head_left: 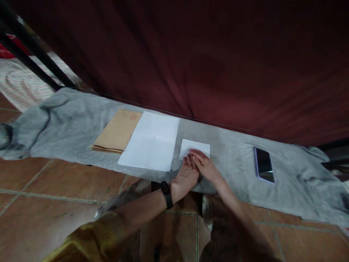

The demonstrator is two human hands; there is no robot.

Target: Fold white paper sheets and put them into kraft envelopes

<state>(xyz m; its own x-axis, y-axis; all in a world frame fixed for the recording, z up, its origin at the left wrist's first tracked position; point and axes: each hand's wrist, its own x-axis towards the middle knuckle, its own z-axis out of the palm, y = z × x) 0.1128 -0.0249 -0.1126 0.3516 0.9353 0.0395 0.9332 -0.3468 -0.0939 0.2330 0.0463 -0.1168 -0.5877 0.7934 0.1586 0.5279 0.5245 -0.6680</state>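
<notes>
A small folded white paper (196,146) lies on a grey cloth (73,123) spread over the floor. Both hands rest on its near edge. My left hand (186,175), with a black band on the wrist, lies flat with fingers stretched onto the paper. My right hand (205,164) lies beside it, fingers flat and pressing the paper down. Neither hand holds anything up.
A larger white sheet (152,142) with fold creases lies to the left, and a stack of brown envelopes (117,131) beyond it. A phone (263,164) lies face up at the right. A dark red curtain (207,58) hangs behind. Terracotta tiles (54,189) surround the cloth.
</notes>
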